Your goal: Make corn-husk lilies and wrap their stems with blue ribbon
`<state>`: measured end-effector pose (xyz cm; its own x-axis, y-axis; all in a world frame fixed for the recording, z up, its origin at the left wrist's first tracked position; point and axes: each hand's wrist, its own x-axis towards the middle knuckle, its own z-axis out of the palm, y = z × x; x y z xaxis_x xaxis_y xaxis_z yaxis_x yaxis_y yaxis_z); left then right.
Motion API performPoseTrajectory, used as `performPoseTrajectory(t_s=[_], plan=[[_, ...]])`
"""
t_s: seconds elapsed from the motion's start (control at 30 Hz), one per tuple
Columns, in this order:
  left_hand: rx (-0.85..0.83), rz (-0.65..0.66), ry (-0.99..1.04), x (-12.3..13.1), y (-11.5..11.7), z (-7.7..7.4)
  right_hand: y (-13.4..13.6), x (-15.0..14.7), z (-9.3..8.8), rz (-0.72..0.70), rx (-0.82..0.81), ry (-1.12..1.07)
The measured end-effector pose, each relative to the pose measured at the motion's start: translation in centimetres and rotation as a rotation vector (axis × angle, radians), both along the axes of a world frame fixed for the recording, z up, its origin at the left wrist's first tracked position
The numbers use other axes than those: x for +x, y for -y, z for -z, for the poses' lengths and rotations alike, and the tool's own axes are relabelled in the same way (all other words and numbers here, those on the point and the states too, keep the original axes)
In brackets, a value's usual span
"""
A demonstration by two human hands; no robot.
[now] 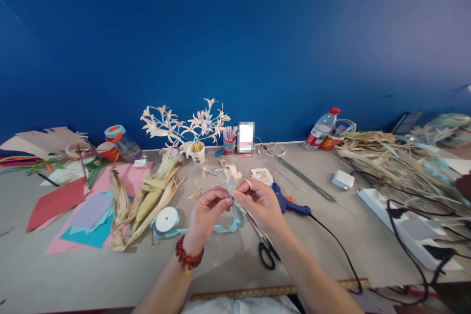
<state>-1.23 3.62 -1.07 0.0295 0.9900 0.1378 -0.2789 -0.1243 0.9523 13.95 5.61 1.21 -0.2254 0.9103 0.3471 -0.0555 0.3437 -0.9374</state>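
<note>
My left hand (206, 212) and my right hand (257, 201) meet above the middle of the table, both pinched on a small stem of pale husk flowers (225, 170) wrapped with light blue ribbon (235, 218). The ribbon trails down and left to its white spool (166, 219). A red bead bracelet sits on my left wrist. Black-handled scissors (264, 248) lie just below my right hand. A blue glue gun (289, 202) rests right of my right hand.
Corn husks (147, 201) and coloured paper sheets (88, 211) lie at left. A cup of husk flowers (191, 130) stands at the back. A water bottle (322, 128), dried husks (390, 157), a power strip (408, 228) and cables fill the right.
</note>
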Motion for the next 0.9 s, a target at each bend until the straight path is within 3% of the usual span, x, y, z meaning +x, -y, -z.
performPoseTrajectory(t_s=[0.47, 0.67, 0.9], plan=[[-0.094, 0.068, -0.006, -0.2, 0.1, -0.2, -0.1, 0.1, -0.2, -0.015, -0.004, 0.088], [-0.083, -0.026, 0.028, 0.0, 0.3, 0.0, 0.8, 0.2, 0.4, -0.035, -0.100, -0.007], [-0.056, -0.134, -0.041, -0.1, 0.5, -0.1, 2.4, 0.3, 1.2, 0.059, 0.040, 0.280]])
